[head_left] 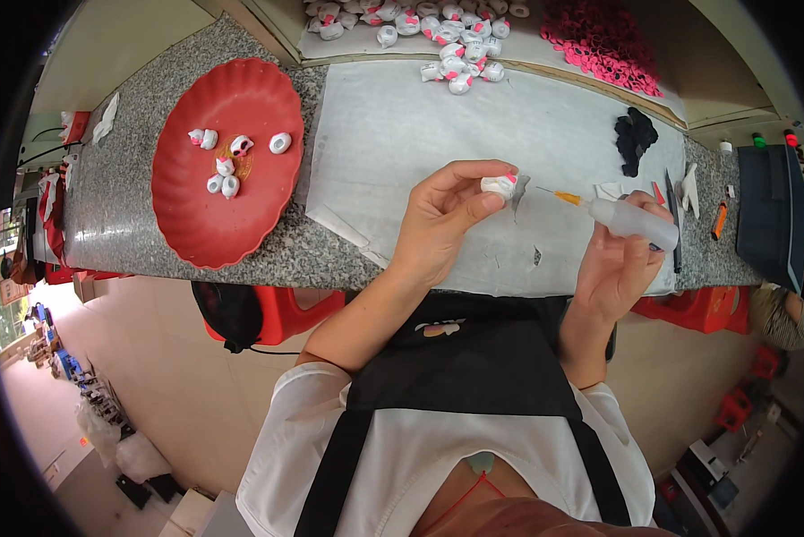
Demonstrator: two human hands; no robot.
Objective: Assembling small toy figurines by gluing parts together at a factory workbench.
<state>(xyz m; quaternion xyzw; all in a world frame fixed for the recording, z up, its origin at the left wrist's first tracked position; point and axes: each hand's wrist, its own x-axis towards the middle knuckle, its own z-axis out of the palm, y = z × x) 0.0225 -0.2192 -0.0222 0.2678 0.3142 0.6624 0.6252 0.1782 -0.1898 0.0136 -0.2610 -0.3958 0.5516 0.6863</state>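
White-and-pink piece [498,185] pinched in left hand [442,215]; right hand [619,267] grips translucent bottle [630,224], needle [546,190] near piece.

Bottle [626,222] — smooth, cloudy plastic; countertop [115,215] — glossy, stone-like.

We hold both arms bent at the elbow in front of the torso. Our left forearm [359,311] slants forward and toward the right, its wrist nearly in line with the hand. Our left hand [440,215] forms a pinch: the left index finger [481,169] reaches over the far side, and the left thumb [484,207] opposes it from the near side. The other left fingers are partly hidden.

Our right forearm [586,333] runs forward more steeply and is mostly bare. Our right hand [619,267] is closed in a grip, fingers curled round, with the right thumb [636,254] on the near side. We keep the two hands apart, the left slightly farther forward.
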